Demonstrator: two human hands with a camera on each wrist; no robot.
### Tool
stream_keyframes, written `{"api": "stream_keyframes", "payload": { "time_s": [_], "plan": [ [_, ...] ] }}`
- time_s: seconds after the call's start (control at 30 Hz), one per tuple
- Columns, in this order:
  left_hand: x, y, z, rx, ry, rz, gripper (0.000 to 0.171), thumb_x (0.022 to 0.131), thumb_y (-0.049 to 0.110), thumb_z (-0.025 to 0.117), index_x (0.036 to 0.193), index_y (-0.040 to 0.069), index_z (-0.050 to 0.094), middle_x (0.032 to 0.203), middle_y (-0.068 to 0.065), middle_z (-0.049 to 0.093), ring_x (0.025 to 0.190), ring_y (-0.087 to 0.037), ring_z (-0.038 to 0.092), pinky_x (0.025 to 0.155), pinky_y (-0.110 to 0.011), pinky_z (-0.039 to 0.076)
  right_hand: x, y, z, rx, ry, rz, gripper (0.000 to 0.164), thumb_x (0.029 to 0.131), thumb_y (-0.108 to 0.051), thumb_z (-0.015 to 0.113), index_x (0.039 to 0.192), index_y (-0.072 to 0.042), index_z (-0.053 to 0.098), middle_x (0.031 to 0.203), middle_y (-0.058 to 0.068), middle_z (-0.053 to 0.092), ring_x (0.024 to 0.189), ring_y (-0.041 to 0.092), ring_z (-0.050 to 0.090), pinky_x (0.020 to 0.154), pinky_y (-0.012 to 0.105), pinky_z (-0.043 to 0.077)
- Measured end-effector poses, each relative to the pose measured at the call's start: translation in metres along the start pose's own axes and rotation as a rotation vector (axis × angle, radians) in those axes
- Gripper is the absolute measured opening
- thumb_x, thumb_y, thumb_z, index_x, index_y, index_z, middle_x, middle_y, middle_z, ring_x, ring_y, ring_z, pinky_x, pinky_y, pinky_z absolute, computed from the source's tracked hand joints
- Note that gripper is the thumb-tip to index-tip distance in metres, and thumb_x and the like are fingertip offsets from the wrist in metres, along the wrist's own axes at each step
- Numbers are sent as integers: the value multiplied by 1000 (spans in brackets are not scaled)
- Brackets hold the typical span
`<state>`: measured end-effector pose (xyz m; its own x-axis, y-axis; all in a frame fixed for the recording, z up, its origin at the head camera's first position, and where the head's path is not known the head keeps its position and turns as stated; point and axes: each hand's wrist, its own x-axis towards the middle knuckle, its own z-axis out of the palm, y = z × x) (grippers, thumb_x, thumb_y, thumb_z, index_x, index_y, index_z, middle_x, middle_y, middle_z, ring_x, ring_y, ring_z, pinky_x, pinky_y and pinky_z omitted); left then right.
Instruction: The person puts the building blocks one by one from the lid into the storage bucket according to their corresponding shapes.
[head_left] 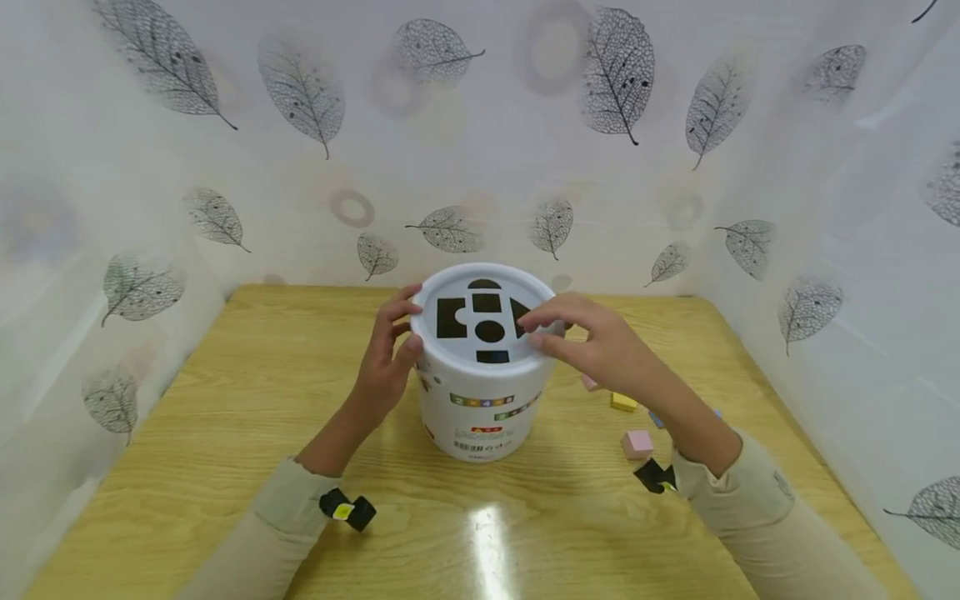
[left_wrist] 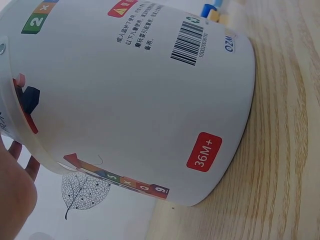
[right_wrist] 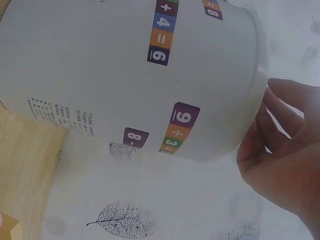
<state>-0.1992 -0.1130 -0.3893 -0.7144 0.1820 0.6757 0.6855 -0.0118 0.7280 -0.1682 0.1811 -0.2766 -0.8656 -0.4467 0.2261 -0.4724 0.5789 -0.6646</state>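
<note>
A white bucket (head_left: pixel 480 417) with printed sums stands upright on the table. Its white lid (head_left: pixel 457 354) has several dark shaped holes. My left hand (head_left: pixel 385 358) holds the bucket's left side at the lid's rim, its fingers bent over the edge and the thumb in front. At the right of the lid, beside the triangular hole (head_left: pixel 517 315), my right hand (head_left: pixel 600 346) lies with index finger and thumb apart over the rim. In the right wrist view its other fingers (right_wrist: pixel 255 145) bend beside the rim. I see nothing between the right fingertips.
Right of the bucket, partly behind my right arm, lie a pink cube (head_left: pixel 637 444), a yellow block (head_left: pixel 623 402), a blue block (head_left: pixel 656 419) and another pink block (head_left: pixel 589 382). A leaf-patterned curtain (head_left: pixel 480 150) encloses the wooden table (head_left: pixel 262 375) at the back and sides.
</note>
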Motion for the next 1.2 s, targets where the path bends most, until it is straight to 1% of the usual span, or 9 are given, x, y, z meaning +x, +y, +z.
{"api": "stream_keyframes", "payload": {
  "time_s": [0.1,0.3,0.4,0.5,0.57,0.7,0.87,1.07,1.2],
  "plan": [
    [0,-1,0,0,4,2,57,104,48,51,133,0,41,160,-11,32,143,-25,34,106,-37,36,-4,7,-8,-2,28,11,23,99,-30,65,120,-25,71,125,-8,65,105,15,54,87,40,47],
    [0,-1,0,-7,4,4,58,103,48,51,133,-1,40,160,-11,32,144,-25,33,106,-37,36,-13,29,-22,-3,87,31,23,100,-32,64,122,-28,70,123,-12,66,100,13,55,77,32,48],
    [0,0,0,-6,6,4,60,103,49,51,133,-2,40,160,-11,33,144,-25,33,106,-37,36,-16,46,-26,-18,100,32,24,101,-29,64,123,-23,70,122,-5,68,101,14,57,82,26,47],
    [0,1,0,-4,7,2,60,103,49,51,133,-2,40,160,-10,33,144,-26,33,106,-36,36,-19,64,-28,-37,99,65,27,101,-29,63,125,-17,69,124,3,69,105,16,59,88,22,47],
    [0,1,1,-2,6,2,61,103,50,51,133,-2,40,160,-10,33,144,-26,33,106,-35,36,-21,75,-29,-41,96,93,30,101,-30,62,127,-14,68,125,6,69,108,19,60,88,19,47],
    [-1,0,1,1,3,4,61,103,50,51,133,-1,39,160,-10,32,144,-25,33,106,-35,36,-25,92,-31,-35,88,157,35,102,-32,61,130,-11,65,127,8,68,108,22,62,85,17,50],
    [-1,-2,0,6,3,10,62,103,52,50,132,-1,40,160,-11,33,144,-25,33,105,-35,36,-25,114,-29,-58,80,216,37,102,-32,61,131,-9,64,122,12,69,103,25,65,84,22,52],
    [0,-2,0,9,2,20,62,103,53,49,132,-1,40,160,-11,33,143,-25,34,105,-36,36,-23,147,-20,-88,29,266,43,102,-35,59,135,-7,61,124,14,68,109,31,62,90,38,51],
    [0,-1,0,7,-1,24,61,103,53,49,132,0,40,160,-12,33,143,-25,34,105,-35,36,-24,164,-13,-121,16,305,45,101,-35,61,134,-4,60,120,15,68,109,32,60,82,36,52]
  ]
}}
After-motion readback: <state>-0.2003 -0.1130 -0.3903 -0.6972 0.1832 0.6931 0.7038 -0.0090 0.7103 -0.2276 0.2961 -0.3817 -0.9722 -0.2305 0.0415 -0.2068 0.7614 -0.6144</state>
